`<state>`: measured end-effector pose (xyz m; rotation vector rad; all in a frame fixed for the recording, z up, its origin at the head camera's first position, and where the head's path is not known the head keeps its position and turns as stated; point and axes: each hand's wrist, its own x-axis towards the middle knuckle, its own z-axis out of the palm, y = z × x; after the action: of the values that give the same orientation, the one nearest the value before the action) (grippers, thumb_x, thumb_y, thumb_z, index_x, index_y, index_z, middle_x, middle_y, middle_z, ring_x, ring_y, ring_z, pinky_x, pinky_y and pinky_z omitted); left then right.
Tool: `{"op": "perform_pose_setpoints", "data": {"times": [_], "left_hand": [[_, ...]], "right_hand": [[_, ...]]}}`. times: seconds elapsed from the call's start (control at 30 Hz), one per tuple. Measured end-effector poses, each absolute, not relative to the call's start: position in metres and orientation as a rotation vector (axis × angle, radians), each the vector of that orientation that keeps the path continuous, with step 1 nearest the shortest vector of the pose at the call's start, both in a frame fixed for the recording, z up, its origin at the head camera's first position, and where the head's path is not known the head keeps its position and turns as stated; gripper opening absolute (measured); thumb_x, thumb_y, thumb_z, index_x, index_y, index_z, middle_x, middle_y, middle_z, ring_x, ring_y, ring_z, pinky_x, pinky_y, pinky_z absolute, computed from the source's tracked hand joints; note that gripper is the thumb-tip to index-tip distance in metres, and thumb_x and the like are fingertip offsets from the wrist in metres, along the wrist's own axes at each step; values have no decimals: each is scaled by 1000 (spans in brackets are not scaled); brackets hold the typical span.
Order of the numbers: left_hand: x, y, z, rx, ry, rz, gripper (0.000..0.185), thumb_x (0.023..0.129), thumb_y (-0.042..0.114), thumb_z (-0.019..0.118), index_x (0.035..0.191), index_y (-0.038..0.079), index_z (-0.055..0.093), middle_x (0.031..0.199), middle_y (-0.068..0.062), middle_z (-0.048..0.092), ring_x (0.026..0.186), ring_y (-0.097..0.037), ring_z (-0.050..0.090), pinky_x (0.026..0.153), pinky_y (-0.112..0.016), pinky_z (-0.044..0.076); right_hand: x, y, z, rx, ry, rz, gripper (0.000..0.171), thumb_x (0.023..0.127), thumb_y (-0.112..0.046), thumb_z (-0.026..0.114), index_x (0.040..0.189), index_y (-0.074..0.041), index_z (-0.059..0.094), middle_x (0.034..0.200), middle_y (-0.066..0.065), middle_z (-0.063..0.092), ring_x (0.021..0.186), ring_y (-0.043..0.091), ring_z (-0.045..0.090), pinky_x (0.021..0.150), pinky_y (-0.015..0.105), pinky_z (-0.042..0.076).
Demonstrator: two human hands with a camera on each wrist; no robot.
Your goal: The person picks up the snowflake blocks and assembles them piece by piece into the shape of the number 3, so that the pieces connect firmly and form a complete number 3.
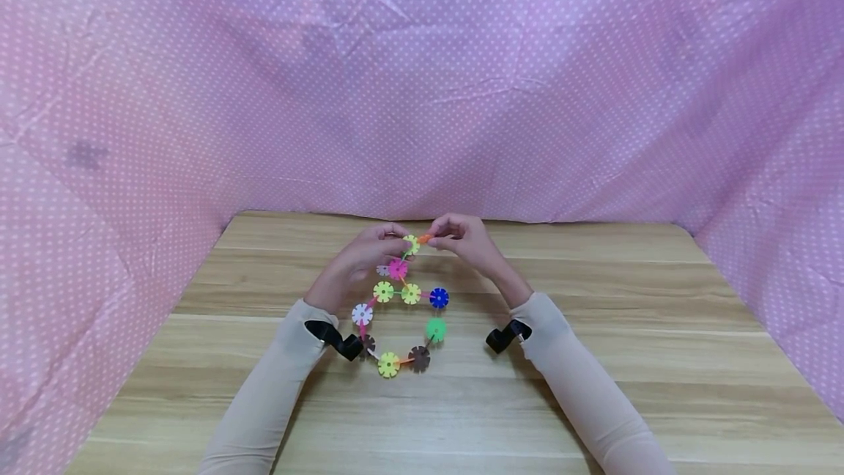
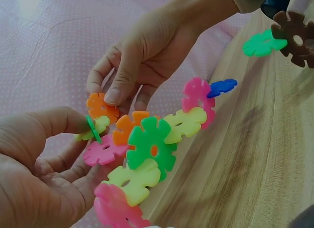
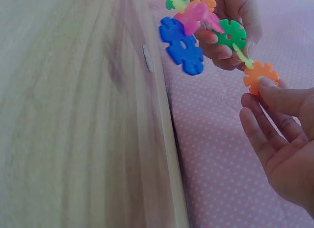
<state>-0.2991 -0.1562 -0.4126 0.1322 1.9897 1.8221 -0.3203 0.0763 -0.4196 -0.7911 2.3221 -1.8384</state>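
A chain of colourful notched plastic discs, slotted edge to edge, bends into an open loop below the hands in the head view. At its top end my left hand (image 1: 369, 250) pinches a yellow disc (image 1: 412, 244). Opposite it, my right hand (image 1: 467, 242) holds an orange disc (image 3: 261, 77) between thumb and fingers; this disc meets the yellow one at its edge. Under the left hand are a green disc (image 3: 230, 35) and a pink disc (image 1: 398, 269). A blue disc (image 1: 439, 297) ends a short side branch, apart from the light green disc (image 1: 436, 329) at the loop's other end.
A loose whitish disc (image 3: 148, 59) lies on the wooden table (image 1: 593, 358) near its far edge. Pink dotted cloth (image 1: 422, 94) hangs behind the table and on both sides. Black wrist camera mounts (image 1: 508, 336) sit at both sleeves.
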Motion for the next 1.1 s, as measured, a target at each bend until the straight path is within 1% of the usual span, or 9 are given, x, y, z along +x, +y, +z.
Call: {"op": "perform_pose_setpoints", "data": {"times": [0.07,0.13,0.2,0.33,0.43,0.57,0.77,1.0,1.1], "left_hand": [[-299,-156,-412,147,1997,1832,18,99,14,64,115,6,61,94,-3,65,84,-17,60,71,-29,56],[-300,-155,-412,176,2016,1842,16,98,11,64,113,5,61,94,-3,65,85,-17,62,74,-28,56],[-300,-154,-412,205,2029,1854,16,97,9,65,112,5,61,95,-3,66,88,-19,65,79,-29,57],[-301,-153,-411,238,2030,1877,14,95,6,65,108,3,62,94,-2,66,90,-20,67,87,-31,57],[-300,-152,-410,256,2030,1891,14,95,4,65,108,2,62,93,-2,67,88,-18,68,89,-30,57],[-300,-152,-408,283,2037,1893,15,95,3,65,109,0,62,92,0,67,86,-13,67,87,-27,58],[-299,-151,-407,303,2037,1896,14,95,3,65,109,0,62,91,2,68,84,-10,67,81,-23,58],[-298,-152,-407,300,2023,1915,15,95,2,65,110,-1,62,91,0,68,83,-12,68,78,-21,59],[-299,-152,-407,307,1999,1916,16,97,2,64,112,-2,61,93,-3,68,84,-14,69,78,-22,59]], "right_hand": [[-319,76,-419,-792,2354,-1828,14,91,0,74,103,6,71,104,26,72,91,24,70,80,34,63],[-318,77,-417,-802,2378,-1821,14,90,-2,76,101,4,74,102,25,73,90,27,70,76,24,61],[-316,78,-415,-837,2392,-1819,11,88,-3,77,97,3,76,98,23,75,86,24,72,75,24,61],[-314,80,-411,-937,2391,-1813,6,87,-1,78,93,2,78,92,21,76,80,28,75,72,28,63],[-313,82,-409,-1000,2389,-1798,4,87,0,77,91,2,78,90,19,76,77,22,75,70,29,63],[-313,83,-409,-1033,2381,-1795,4,87,2,77,91,2,79,90,18,77,75,12,72,68,26,61],[-314,81,-410,-1058,2354,-1831,5,85,4,78,90,3,79,90,20,76,75,16,72,66,22,60],[-316,78,-411,-1080,2372,-1828,4,86,5,77,89,4,79,89,23,75,74,8,70,64,19,58],[-318,78,-412,-1036,2345,-1856,6,85,5,77,91,6,78,91,25,75,76,14,73,67,21,61]]}}
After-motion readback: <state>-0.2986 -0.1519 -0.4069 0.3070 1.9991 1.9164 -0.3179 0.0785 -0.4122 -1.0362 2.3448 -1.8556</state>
